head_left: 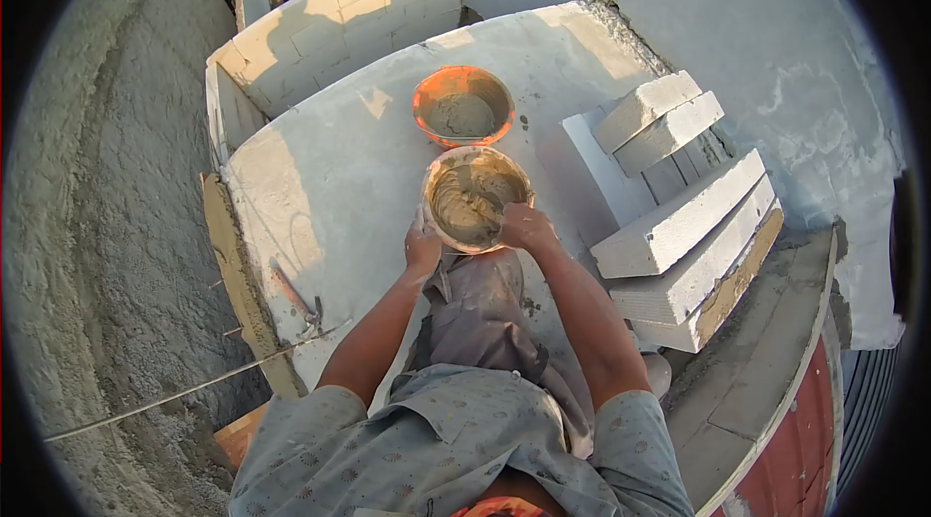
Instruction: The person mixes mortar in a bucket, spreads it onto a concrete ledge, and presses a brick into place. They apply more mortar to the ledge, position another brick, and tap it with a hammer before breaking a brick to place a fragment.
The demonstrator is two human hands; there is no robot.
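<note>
A round basin [433,189] with an orange, mortar-smeared rim is directly before me, above my knee. Wet brown-grey mortar [465,211] inside it shows swirled ridges. My left hand [423,243] grips the basin's near left side, its fingers partly hidden against the wall. At the right rim, my right hand [527,226] is closed, with its fingers reaching over the mortar. What it holds is too smeared and covered to make out. Just beyond, a second orange basin [420,100] stands on the slab with grey mortar in its bottom.
White lightweight blocks [679,216] are stacked to my right. A hammer-like tool [296,296] with an orange handle lies left on the grey slab [349,168]. A taut line [155,403] crosses at lower left. Beyond the slab's far left edge stands a low block wall [359,22].
</note>
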